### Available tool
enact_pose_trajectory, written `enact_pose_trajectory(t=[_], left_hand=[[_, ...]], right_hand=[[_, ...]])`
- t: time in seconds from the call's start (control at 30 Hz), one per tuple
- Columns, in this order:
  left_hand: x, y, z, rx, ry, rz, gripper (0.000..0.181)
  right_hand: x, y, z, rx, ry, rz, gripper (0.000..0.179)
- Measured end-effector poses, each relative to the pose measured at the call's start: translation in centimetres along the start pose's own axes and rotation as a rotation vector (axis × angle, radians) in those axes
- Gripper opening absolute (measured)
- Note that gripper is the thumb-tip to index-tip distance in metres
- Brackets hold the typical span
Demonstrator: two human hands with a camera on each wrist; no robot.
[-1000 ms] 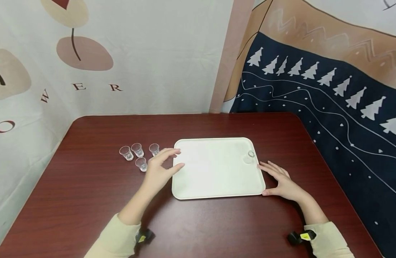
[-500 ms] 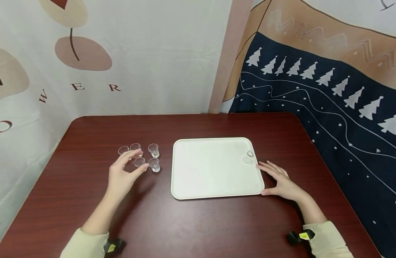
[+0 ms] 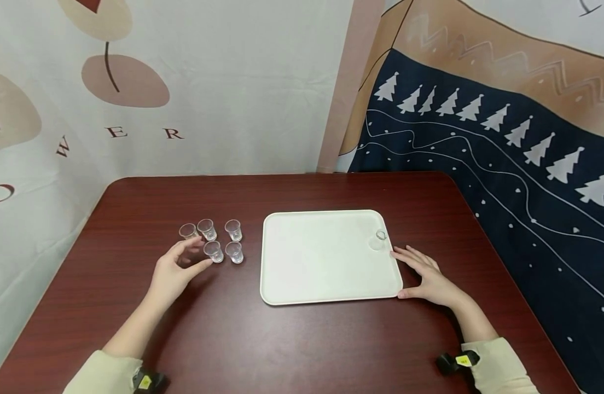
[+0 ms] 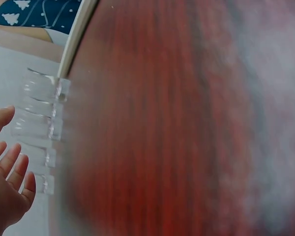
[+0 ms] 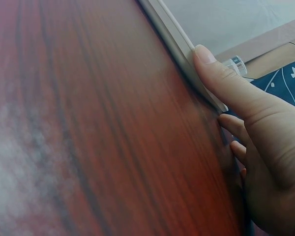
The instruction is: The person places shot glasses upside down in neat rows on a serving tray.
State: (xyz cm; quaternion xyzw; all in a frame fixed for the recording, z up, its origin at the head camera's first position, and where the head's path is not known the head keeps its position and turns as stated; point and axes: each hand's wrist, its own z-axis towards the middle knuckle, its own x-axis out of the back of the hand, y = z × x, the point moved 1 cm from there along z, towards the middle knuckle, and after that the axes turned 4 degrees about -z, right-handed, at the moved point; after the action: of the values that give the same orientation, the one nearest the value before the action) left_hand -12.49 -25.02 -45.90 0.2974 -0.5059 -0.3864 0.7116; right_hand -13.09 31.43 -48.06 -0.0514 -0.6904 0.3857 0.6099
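Several small clear shot glasses (image 3: 234, 253) stand upright in a cluster left of the tray. My left hand (image 3: 171, 273) is at the cluster's left side, thumb and fingers spread apart. Its thumb tip is right by the base of the front-left glass (image 3: 213, 251), and its fingers partly hide the leftmost glass (image 3: 187, 230). In the left wrist view the hand (image 4: 10, 182) is beside the row of glasses, holding none. My right hand (image 3: 432, 279) rests at the right edge of the white tray (image 3: 326, 268), thumb near the front corner, fingers extended along the side.
Another clear glass (image 3: 376, 241) stands on the tray near its right edge. All of it is on a dark red-brown wooden table (image 3: 326, 350). Printed cloths (image 3: 253, 109) hang behind the table and along its right side.
My left hand has moved left from the tray's left edge to the shot glasses, then a little lower and farther left. The right hand and the tray have stayed in place.
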Motion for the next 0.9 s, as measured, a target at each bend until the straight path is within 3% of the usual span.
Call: enact_pose_trajectory(t=[0.2,0.33,0.5,0.73,0.9], left_hand=[[-0.5,-1.1,0.2,0.036,-0.104,0.058,0.050],[-1.0,-1.7,0.3,0.055,-0.132,0.086,0.050],[-1.5,-2.0,0.6,0.062,-0.116,0.116,0.048],[-1.9,-2.3,0.9,-0.030,-0.087,0.096,0.029],[-1.5,-2.4,0.8,-0.009,-0.070,0.114,0.025]], right_hand=[[-0.1,0.1,0.0,-0.002,-0.001,-0.009,0.088],[-0.1,0.0,0.0,0.001,0.001,-0.008,0.088],[-0.1,-0.1,0.1,0.006,0.006,-0.003,0.088],[-0.1,-0.1,0.0,0.006,0.003,-0.004,0.087],[0.0,0.0,0.0,0.008,0.008,0.001,0.088]])
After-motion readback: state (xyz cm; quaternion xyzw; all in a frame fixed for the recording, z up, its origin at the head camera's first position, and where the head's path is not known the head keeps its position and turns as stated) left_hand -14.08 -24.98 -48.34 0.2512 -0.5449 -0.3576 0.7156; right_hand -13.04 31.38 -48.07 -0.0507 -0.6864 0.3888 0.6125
